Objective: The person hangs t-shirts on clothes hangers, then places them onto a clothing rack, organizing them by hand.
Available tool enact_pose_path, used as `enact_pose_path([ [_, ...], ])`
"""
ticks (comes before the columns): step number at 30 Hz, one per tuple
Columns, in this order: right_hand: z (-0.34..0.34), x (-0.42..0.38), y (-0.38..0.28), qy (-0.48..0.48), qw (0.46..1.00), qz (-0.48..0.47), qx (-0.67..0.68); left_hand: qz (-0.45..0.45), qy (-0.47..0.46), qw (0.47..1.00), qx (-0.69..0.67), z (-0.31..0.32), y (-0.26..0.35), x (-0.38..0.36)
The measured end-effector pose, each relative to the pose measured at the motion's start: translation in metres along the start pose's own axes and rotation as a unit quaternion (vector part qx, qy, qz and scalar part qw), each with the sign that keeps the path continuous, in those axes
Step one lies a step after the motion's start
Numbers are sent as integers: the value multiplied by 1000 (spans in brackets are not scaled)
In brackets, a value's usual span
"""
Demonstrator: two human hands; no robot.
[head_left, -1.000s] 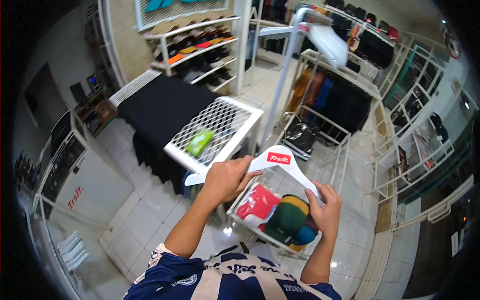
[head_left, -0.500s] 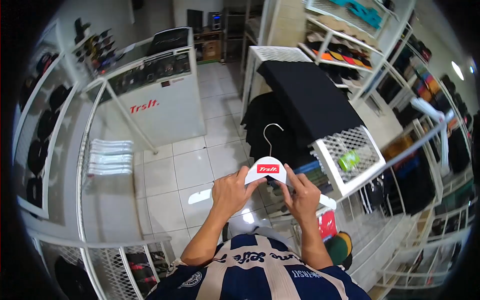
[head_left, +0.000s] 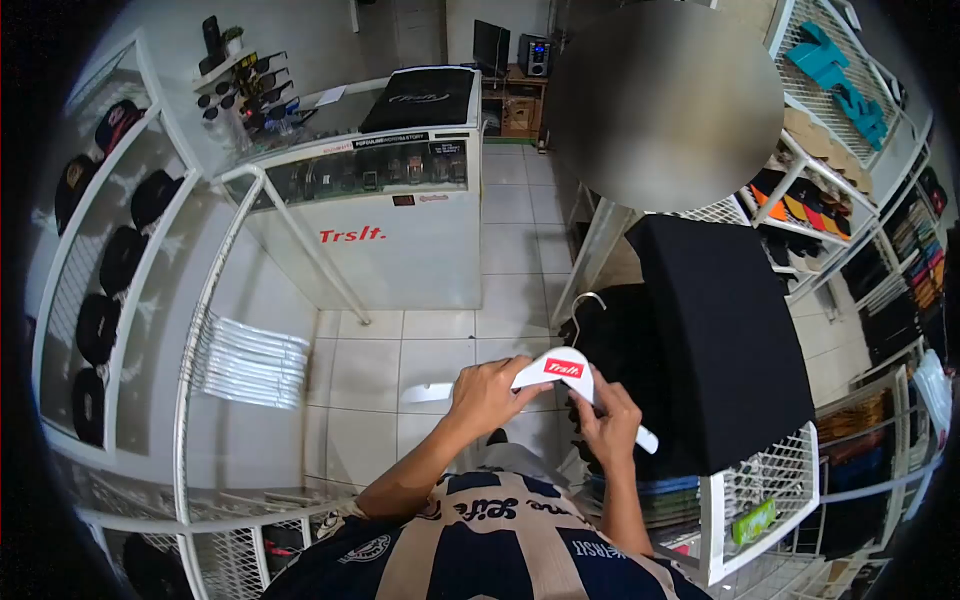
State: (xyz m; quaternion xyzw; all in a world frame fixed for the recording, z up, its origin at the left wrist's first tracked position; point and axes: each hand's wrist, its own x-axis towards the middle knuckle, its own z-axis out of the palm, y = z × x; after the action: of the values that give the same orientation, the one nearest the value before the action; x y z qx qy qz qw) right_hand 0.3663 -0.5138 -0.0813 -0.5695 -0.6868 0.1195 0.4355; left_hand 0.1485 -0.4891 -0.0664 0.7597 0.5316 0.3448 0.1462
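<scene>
A white clothes hanger (head_left: 565,369) with a red "Trslt." label and a metal hook spans both my hands in front of my chest. My left hand (head_left: 490,394) is closed around it left of the label, and one arm of the hanger sticks out beyond it. On the other side, my right hand (head_left: 609,420) grips the hanger just below the label, with the white tip showing past the fingers. The hook points up, overlapping the edge of dark clothing (head_left: 625,350). The hanger is tilted, its right end lower.
Several white hangers (head_left: 250,362) hang at a metal rail (head_left: 197,330) on the left. Ahead stands a glass-topped counter (head_left: 400,262). Black fabric (head_left: 725,330) covers a white mesh rack (head_left: 712,530) bearing a green packet (head_left: 754,521). Caps (head_left: 98,328) line the left wall. A blurred patch hides the upper right.
My view has turned, so the counter and rack sit further right in view. The hanger has gone from fairly level to tilted down on its right, still in both hands.
</scene>
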Motion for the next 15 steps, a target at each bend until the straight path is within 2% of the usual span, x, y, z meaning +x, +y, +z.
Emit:
enact_pose_path([
  [2,4,34,0,19,1000,-13,-2,8,-9,1000,-18,-10,-6,35],
  [3,6,50,-3,23,999,12,24,14,-18,1000,-15,-13,-9,53],
  [5,7,77,-2,61,998,-12,-11,37,15,999,-32,-12,-10,82],
  [7,4,92,7,75,997,14,-29,36,-15,998,-42,-3,-13,110],
  [9,-2,99,21,119,990,-4,-71,86,-34,992,-90,15,-16,136],
  [11,-9,97,33,155,983,32,-94,92,-97,983,-124,32,-11,163],
  [13,-17,88,37,186,969,125,-104,157,-161,956,-187,55,-8,192],
  [15,-20,75,40,224,948,188,-123,174,-240,927,-231,71,-5,222],
])
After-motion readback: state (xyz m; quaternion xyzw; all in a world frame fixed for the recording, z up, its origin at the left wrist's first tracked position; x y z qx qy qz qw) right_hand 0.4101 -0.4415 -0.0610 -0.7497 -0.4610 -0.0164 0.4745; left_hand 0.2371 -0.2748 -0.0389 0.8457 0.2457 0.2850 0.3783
